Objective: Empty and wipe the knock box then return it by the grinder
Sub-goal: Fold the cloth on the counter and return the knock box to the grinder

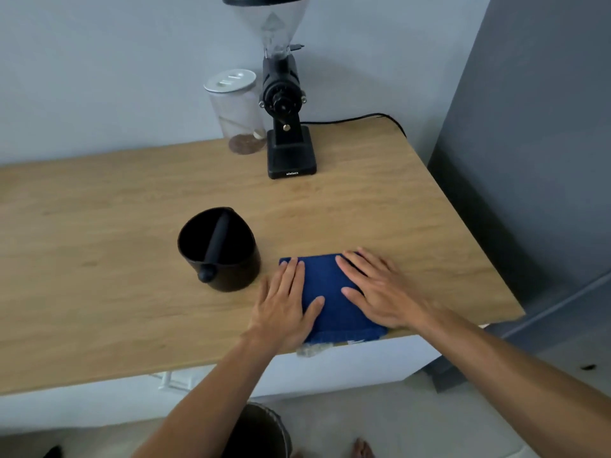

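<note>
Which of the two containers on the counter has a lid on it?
The clear glass jar by the wall, left of the grinder, has a pale lid. The black knock box near the hands is open-topped, with only a bar across it.

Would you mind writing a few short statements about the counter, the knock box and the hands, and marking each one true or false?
1. Both hands lie flat on the blue cloth. True: the left hand and the right hand press on it, palms down.
2. The knock box lies tipped on its side. False: it stands upright, opening up, its bar across the top.
3. The knock box touches the grinder. False: bare counter lies between them.
4. A clear jar stands beside the grinder. True.
5. The cloth is stuffed inside the knock box. False: it lies folded on the counter, beside the box.
</note>
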